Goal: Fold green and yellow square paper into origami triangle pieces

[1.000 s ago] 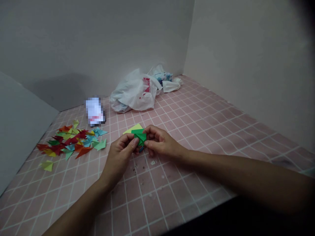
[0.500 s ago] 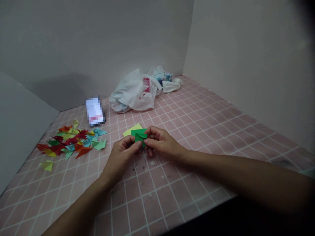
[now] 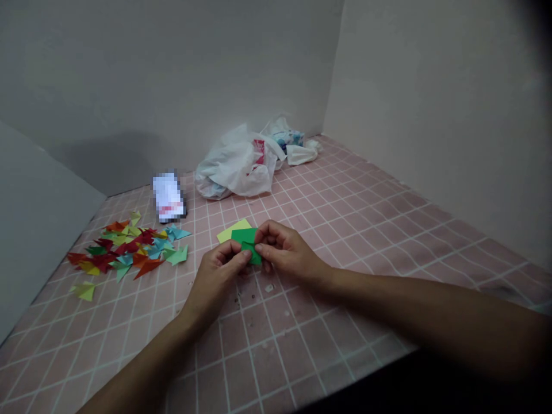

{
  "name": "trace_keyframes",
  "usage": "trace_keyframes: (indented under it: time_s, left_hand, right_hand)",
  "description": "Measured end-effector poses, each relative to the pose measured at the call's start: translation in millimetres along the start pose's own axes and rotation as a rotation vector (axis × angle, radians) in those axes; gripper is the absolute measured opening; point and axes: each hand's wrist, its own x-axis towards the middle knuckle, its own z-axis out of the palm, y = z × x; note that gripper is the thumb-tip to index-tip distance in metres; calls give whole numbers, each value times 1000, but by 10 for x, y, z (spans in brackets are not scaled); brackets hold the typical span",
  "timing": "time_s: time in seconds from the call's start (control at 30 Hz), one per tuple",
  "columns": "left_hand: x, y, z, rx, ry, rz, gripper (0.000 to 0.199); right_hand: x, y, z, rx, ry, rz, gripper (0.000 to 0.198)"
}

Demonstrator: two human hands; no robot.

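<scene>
Green paper [image 3: 256, 259] sits pinched between left hand [image 3: 215, 265] and right hand [image 3: 288, 254], neither nearer; its long axis is hard to call, yellow paper [image 3: 227, 233] just far-left.

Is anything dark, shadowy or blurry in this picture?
Head view: dim light throughout; a soft shadow low on the back wall, at left; the phone bright but pixelated; the top-right corner blackened; fold lines on the green paper hard to make out.

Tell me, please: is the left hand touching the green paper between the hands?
Touching: in the head view, the left hand has its thumb tip lying on the green paper.
</scene>
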Motion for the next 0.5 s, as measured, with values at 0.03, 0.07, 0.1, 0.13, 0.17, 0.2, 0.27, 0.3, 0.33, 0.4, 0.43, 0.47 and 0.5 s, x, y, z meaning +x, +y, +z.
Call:
trace_keyframes:
  time_s: [0.03, 0.07, 0.1, 0.13, 0.17, 0.2, 0.27, 0.3, 0.33, 0.4, 0.43, 0.47, 0.5]
  left_hand:
    - [0, 1, -1, -4, 4, -2, 18]
    - [-2, 2, -2, -9, 10, -3, 18]
    - [-3, 5, -4, -16, 19, -1, 18]
    - [-5, 7, -5, -23, 27, 0, 18]
    - [-6, 9, -7, -32, 35, 2, 17]
    - [-7, 10, -8, -43, 44, 4, 17]
    - [-7, 9, -8, -56, 51, 1, 17]
    - [-7, 8, -7, -56, 53, -2, 17]
    - [-6, 7, -6, -52, 53, -4, 17]
    - [-3, 7, -2, -30, 52, -4, 18]
    - [-3, 7, -2, -17, 53, -4, 18]
    - [-2, 9, -2, -5, 54, -5, 18]
    - [-2, 10, -4, 5, 54, -9, 17]
  right_hand:
    - [3, -1, 1, -2, 6, 6, 10]
    - [5, 0, 2, -5, 15, 10, 10]
    - [7, 2, 4, -14, 21, 10, 10]
    - [6, 3, 5, -27, 24, 6, 10]
    - [4, 4, 7, -41, 24, 0, 10]
    - [1, 5, 7, -58, 24, -9, 10]
    - [-7, 6, 7, -95, 17, -32, 10]
    - [-11, 6, 6, -114, 13, -47, 9]
    - [-15, 6, 5, -135, 12, -63, 8]
    - [-21, 4, 4, -180, 12, -95, 6]
    - [-25, 2, 4, -200, 14, -114, 4]
    - [-28, 0, 4, -222, 18, -137, 4]
    - [-31, -2, 4, -251, 21, -166, 3]
